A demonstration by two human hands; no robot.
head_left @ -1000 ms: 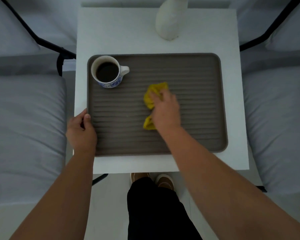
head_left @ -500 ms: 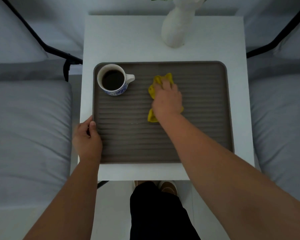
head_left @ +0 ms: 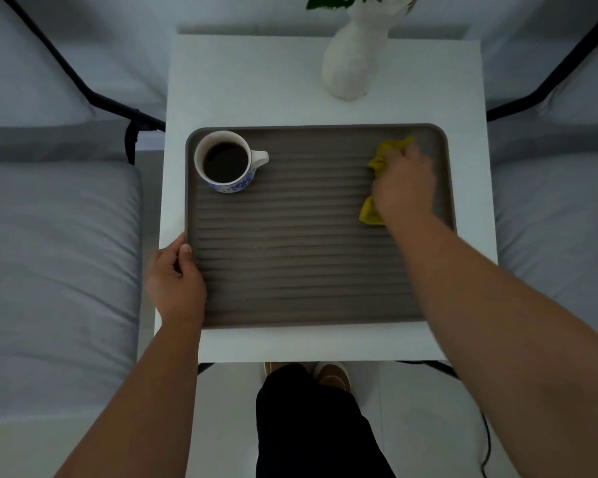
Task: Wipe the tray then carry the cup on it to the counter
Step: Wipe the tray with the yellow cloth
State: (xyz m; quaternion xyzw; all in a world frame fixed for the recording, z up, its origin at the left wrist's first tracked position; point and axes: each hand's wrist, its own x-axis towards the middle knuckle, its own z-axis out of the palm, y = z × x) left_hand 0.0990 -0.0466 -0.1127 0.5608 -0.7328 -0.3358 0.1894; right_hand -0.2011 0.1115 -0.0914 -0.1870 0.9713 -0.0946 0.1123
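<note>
Both forearms are bare, no sleeves, watch or rings visible. At the bottom centre of the frame, black trousers (head_left: 311,426) cover the legs, above brown slip-on shoes (head_left: 332,376) with white trim.

Full cup (head_left: 225,162) on ribbed tray (head_left: 290,257)

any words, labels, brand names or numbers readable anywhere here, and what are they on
None: no readable text in this view.
The cup carries only a blue pattern near its base, no lettering.
The ridged tray, the yellow cloth under the right hand, the white vase and the white table show no label, brand or number.
</note>
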